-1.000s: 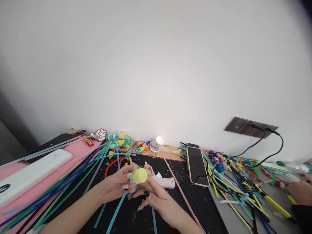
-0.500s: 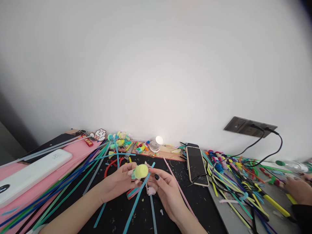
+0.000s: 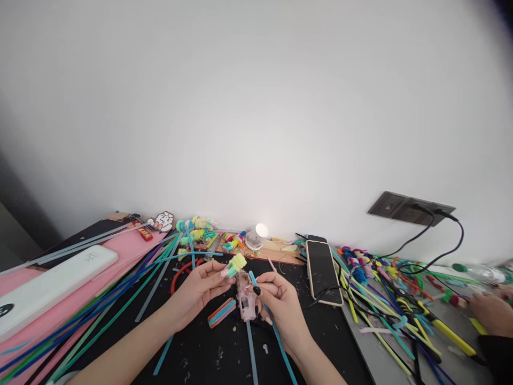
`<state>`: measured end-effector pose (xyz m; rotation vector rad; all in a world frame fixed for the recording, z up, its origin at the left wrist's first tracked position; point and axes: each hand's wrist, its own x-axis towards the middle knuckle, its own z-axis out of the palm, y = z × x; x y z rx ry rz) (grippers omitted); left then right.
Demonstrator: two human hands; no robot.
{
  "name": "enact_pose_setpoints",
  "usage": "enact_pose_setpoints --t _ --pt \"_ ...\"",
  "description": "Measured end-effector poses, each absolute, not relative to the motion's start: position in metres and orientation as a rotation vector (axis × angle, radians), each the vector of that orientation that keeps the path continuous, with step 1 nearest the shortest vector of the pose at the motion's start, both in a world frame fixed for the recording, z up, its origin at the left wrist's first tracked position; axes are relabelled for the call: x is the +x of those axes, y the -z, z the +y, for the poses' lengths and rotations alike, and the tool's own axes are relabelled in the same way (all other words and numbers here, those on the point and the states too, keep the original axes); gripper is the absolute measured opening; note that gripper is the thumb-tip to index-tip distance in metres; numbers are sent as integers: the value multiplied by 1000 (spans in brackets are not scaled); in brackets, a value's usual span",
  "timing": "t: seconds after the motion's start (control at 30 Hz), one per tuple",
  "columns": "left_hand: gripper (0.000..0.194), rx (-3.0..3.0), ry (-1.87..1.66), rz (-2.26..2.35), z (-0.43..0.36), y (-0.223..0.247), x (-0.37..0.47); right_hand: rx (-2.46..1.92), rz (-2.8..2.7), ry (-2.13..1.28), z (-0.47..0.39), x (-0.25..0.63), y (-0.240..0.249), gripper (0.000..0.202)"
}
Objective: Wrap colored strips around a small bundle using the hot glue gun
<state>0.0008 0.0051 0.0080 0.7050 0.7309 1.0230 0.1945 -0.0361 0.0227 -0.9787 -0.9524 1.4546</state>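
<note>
My left hand (image 3: 205, 286) pinches a small figure of yellow and green fuzzy stems (image 3: 237, 263) between thumb and fingertips. In my right hand (image 3: 278, 302) a blue fuzzy stem (image 3: 284, 350) is held near its upper end, its long part hanging toward the bottom edge. A pale pink device (image 3: 246, 302), perhaps a glue gun, lies between my hands on the black mat (image 3: 216, 358). Another blue strip (image 3: 251, 350) runs down from below it. Beside my left hand rests a red, white and blue striped bundle (image 3: 222, 313).
A white power bank (image 3: 60, 289) and long stems lie at left. Behind stands a white cup (image 3: 256, 236) near small fuzzy pieces. At right are a phone (image 3: 324, 271), yellow-handled pliers (image 3: 451, 334), cables, and another person's hand (image 3: 491, 313).
The yellow piece has tilted and risen slightly in my left hand. My right hand has drawn the blue stem rightward, away from it, and the pink device is now more exposed.
</note>
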Motion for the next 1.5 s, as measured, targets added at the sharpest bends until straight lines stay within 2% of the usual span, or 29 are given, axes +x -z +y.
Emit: enact_pose_setpoints --t 0.33,0.8,1.2,1.5 --pt "27 1055 -1003 844 0 -5 8 -1123 -1007 -1467 -38 191 -17 36" --pt "17 1315 -1002 881 -1 4 11 -1187 -1034 -1456 -37 190 -14 40" --pt "11 1465 -994 929 -8 -4 11 -1289 -1068 -1463 -38 190 -18 34" --pt "17 1361 -1038 870 -8 0 12 -1295 -1069 -1460 -39 191 -20 29"
